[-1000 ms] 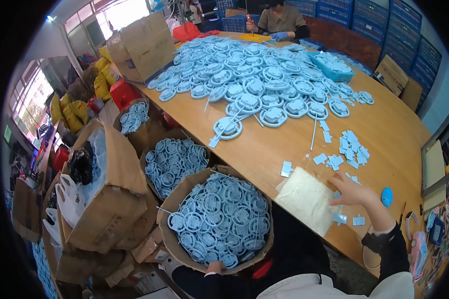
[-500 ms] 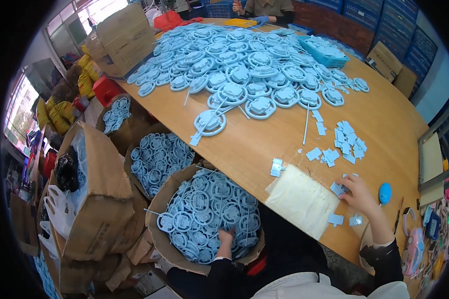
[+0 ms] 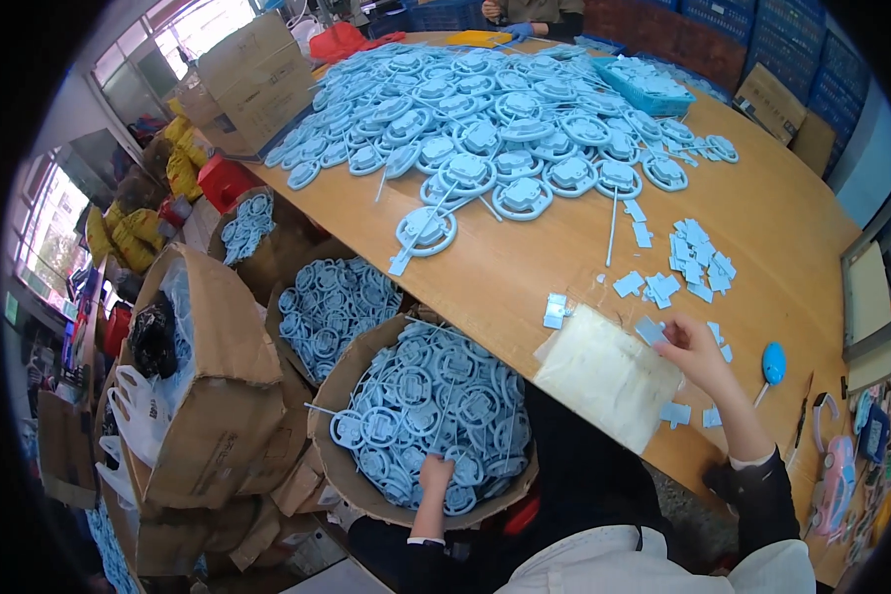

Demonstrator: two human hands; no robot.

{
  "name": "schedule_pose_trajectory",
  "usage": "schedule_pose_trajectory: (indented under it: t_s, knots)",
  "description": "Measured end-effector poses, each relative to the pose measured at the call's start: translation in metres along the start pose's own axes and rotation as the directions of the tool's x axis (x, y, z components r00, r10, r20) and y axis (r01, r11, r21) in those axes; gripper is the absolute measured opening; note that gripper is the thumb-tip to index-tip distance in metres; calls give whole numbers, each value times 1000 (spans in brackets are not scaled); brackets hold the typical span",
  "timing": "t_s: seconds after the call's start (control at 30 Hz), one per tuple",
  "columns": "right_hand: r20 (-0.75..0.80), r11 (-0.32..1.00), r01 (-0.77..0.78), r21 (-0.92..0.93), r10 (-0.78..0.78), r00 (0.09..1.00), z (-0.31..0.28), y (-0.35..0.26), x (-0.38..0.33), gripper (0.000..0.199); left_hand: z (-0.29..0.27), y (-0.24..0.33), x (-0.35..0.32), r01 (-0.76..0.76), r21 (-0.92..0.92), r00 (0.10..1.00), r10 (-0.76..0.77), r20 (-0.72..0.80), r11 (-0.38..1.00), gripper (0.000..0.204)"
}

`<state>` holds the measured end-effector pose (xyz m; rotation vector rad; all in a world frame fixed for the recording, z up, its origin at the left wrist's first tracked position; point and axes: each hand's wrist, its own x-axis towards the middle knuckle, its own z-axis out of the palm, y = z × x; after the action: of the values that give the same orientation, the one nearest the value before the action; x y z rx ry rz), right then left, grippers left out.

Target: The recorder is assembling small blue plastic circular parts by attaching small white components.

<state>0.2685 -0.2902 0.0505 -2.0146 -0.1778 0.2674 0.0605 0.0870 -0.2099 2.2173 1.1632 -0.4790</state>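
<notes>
My left hand (image 3: pixel 436 477) reaches into a cardboard box (image 3: pixel 324 394) full of light blue ring-shaped plastic parts (image 3: pixel 418 381). Its fingers are closed among these parts; whatever they grip is hidden. Over the table, my right hand (image 3: pixel 698 354) pinches a small flat light blue plastic plate (image 3: pixel 650 331) between thumb and fingers. That plate is just above the right edge of a whitish pad (image 3: pixel 604 376) at the table's near edge. More small plates (image 3: pixel 698 255) lie loosely beyond my right hand, and a few lie nearer me beside the pad.
A big heap of the ring-shaped parts (image 3: pixel 485 129) covers the table's far side, with a teal basket (image 3: pixel 653 89) on it. A blue oval-headed tool (image 3: pixel 773 364) lies right of my right hand. More filled boxes (image 3: pixel 285 332) stand left. Another person (image 3: pixel 540 18) sits across the table.
My right hand has picked up the small plate and brought it toward the pad. My left hand stays in the box, its fingers now more curled. The whole view has shifted slightly.
</notes>
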Motion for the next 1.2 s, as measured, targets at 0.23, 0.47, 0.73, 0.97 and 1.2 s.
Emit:
schedule_pose_trajectory:
  t_s: [0.23, 0.47, 0.73, 0.97, 1.2]
  knots:
    - [238, 983, 103, 148, -137, 962, 59, -72, -4, 17, -60, -24, -55, -54, -317, 998, 60, 9, 947, 35]
    - [537, 897, 161, 412, -381, 752, 134, -105, -11, 14, -105, -23, -113, -544, 7, 656, 431, -620, 839, 20]
    - [652, 817, 37, 575, -485, 583, 192, -115, -31, 17, -114, 11, -130, -601, -757, 799, 213, -562, 259, 26]
    - [689, 835, 190, 516, -536, 487, 200, -121, -42, 23, -134, 74, -160, -96, -848, 863, 381, -331, -521, 37]
    - [697, 804, 382, 455, -589, 409, 210, -114, -54, 20, -127, 90, -161, 144, -725, 798, 512, -318, -674, 70]
